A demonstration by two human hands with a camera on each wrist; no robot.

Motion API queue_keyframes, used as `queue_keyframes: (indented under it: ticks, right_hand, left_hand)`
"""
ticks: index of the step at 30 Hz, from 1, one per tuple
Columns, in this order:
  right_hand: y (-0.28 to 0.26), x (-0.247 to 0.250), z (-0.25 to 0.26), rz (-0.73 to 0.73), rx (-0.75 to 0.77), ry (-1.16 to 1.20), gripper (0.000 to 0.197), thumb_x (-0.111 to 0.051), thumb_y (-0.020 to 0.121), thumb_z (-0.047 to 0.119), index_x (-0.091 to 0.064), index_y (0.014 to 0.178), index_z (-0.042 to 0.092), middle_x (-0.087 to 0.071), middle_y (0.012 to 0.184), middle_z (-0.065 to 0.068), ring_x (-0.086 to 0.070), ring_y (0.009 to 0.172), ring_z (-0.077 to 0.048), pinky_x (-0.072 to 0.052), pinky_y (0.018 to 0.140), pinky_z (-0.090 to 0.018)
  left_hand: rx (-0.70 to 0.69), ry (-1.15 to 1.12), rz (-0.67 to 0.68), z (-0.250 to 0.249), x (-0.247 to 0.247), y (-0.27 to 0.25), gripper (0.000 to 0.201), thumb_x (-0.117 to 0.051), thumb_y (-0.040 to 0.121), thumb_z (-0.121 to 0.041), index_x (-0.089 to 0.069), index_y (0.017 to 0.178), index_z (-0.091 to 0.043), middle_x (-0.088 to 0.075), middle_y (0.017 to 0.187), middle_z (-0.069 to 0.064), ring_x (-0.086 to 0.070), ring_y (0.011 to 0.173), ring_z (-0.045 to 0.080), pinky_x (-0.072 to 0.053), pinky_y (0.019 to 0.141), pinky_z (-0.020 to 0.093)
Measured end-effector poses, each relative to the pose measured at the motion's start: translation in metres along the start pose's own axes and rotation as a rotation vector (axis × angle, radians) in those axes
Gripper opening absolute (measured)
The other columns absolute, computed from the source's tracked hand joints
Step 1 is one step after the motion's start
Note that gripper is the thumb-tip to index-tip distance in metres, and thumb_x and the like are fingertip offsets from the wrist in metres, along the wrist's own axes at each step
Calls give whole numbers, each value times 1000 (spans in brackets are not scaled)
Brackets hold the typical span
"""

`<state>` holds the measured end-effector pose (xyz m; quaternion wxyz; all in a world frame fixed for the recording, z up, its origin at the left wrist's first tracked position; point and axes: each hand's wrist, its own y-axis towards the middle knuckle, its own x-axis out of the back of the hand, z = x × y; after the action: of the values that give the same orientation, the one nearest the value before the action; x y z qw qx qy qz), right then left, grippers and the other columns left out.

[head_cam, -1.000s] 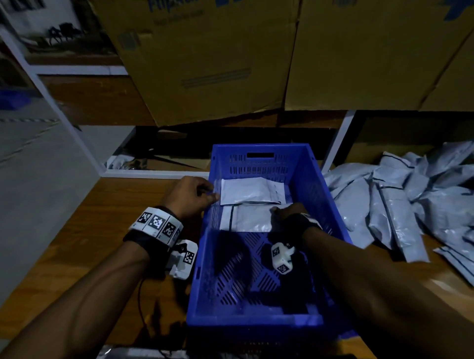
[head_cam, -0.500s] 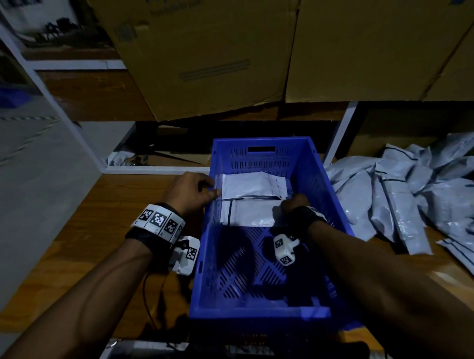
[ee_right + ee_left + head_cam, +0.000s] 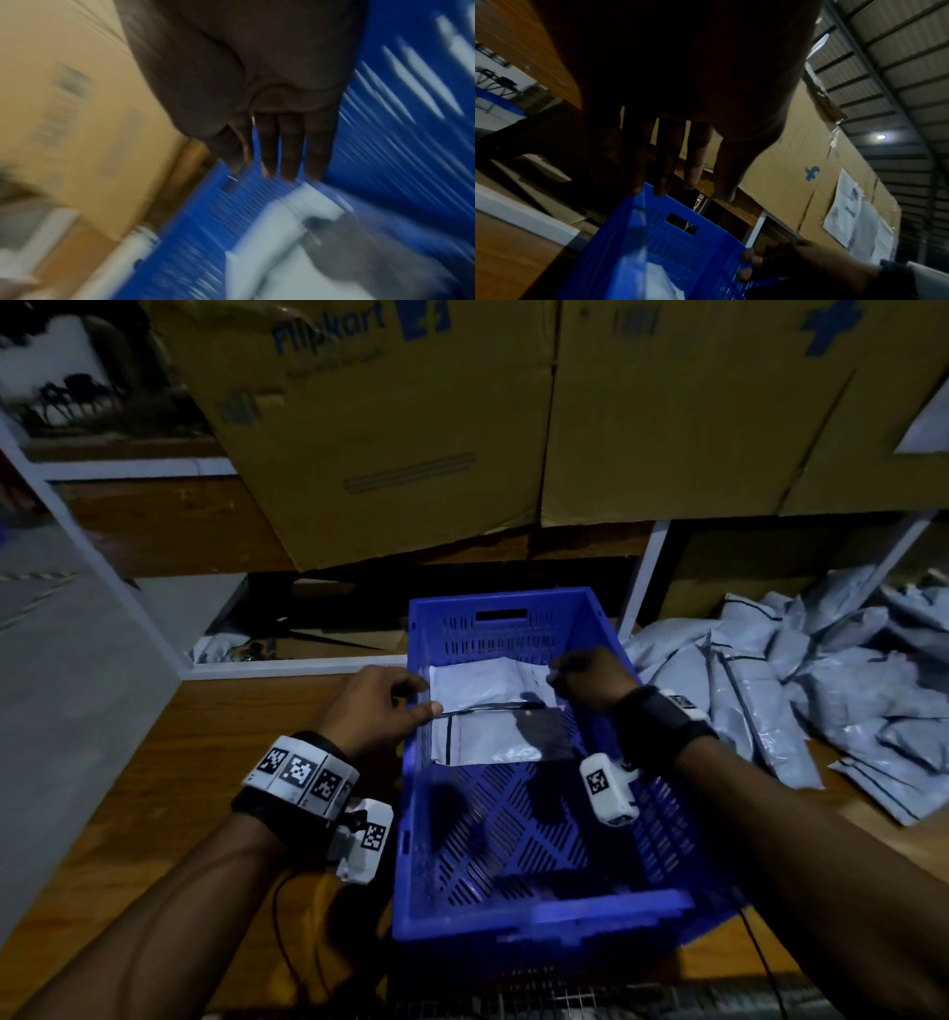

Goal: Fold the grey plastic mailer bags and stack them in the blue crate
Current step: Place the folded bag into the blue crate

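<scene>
Left hand (image 3: 377,708) relaxed, right hand (image 3: 590,677) loosely curled, both empty, over blue crate (image 3: 534,911), folded mailers (image 3: 488,716) inside

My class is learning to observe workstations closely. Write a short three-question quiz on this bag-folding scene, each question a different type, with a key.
1. True or false: the blue crate holds no bags.
2. The loose grey bags lie: A) left of the crate, B) right of the crate, C) on the cardboard boxes.
3. Fill in: the folded bags lie at the crate's ___ end from the person.

Key: 1 false; 2 B; 3 far.
</scene>
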<state>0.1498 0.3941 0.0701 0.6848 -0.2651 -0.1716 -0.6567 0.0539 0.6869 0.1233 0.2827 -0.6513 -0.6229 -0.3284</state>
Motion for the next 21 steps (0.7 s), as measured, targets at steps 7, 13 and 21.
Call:
queue_keyframes:
  ticks: [7, 13, 21]
  right_hand:
    - [-80, 79, 24, 14, 193, 191, 9, -73, 95, 13, -73, 101, 6, -74, 82, -14, -71, 67, -14, -56, 56, -21]
    - [-126, 152, -41, 25, 262, 236, 12, -72, 96, 18, -74, 102, 8, -75, 83, -11, -69, 66, -12, -57, 59, -34]
    - [-169, 252, -205, -24, 98, 168, 9, -75, 93, 26, -75, 96, 18, -77, 80, -6, -76, 75, -19, -60, 61, -36]
  left_hand:
    - [-122, -95, -229, -58, 18, -74, 54, -69, 72, -72, -76, 107, -31, -75, 104, -18, -72, 93, 1, -61, 84, 41]
    - [-173, -143, -207, -177, -30, -125, 37, -75, 78, -56, -76, 105, -30, -75, 106, -17, -72, 90, -1, -62, 80, 40]
    - [-245, -284, -169, -307, -181, -136, 24, -77, 83, -44, -77, 101, -27, -76, 100, -14, -72, 83, 0, -58, 72, 25]
